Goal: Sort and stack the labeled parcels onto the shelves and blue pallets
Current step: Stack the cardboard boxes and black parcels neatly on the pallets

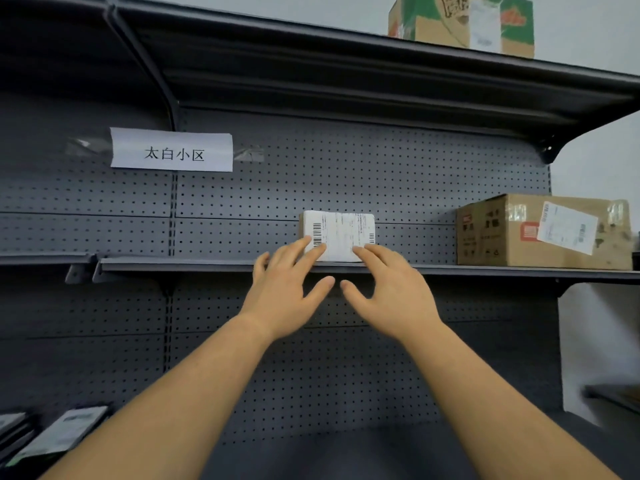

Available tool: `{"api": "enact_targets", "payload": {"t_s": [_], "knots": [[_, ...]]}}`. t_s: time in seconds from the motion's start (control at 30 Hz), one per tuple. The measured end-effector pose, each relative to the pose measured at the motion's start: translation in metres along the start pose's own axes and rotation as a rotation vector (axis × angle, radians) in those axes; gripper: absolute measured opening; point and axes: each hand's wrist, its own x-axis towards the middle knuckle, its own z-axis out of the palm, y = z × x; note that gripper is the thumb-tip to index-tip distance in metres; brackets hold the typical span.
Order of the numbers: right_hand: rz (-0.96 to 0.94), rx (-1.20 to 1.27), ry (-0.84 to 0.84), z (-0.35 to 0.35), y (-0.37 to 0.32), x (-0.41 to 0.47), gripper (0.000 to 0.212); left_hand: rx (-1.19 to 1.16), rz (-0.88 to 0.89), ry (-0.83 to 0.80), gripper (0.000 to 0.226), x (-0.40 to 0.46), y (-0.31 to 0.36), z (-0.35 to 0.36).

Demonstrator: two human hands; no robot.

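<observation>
A small parcel (pixel 341 230) with a white shipping label over its front stands on the middle dark grey shelf (pixel 207 264), near the front edge. My left hand (pixel 287 289) reaches up with straight fingers, and its fingertips touch the parcel's lower left front. My right hand (pixel 388 289) mirrors it, fingertips against the parcel's lower right front. Neither hand curls round the parcel. Both thumbs point inward below the shelf edge.
A larger labeled cardboard box (pixel 543 232) sits on the same shelf at the right. A green and brown carton (pixel 464 22) stands on the top shelf. A paper sign (pixel 171 150) is taped to the pegboard back. Flat grey mailers (pixel 59 434) lie at lower left.
</observation>
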Motion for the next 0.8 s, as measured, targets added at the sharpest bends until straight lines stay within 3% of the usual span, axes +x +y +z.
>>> {"api": "enact_targets", "payload": {"t_s": [0.37,0.8], "knots": [[-0.071,0.079,0.025,0.009,0.043,0.062,0.065,0.232,-0.057,0.051,0.063,0.055,0.025,0.008],[-0.08,0.077,-0.044,0.038,0.048,0.108,0.066,0.327,-0.141,-0.01,0.059,0.102,-0.007,0.021]]}}
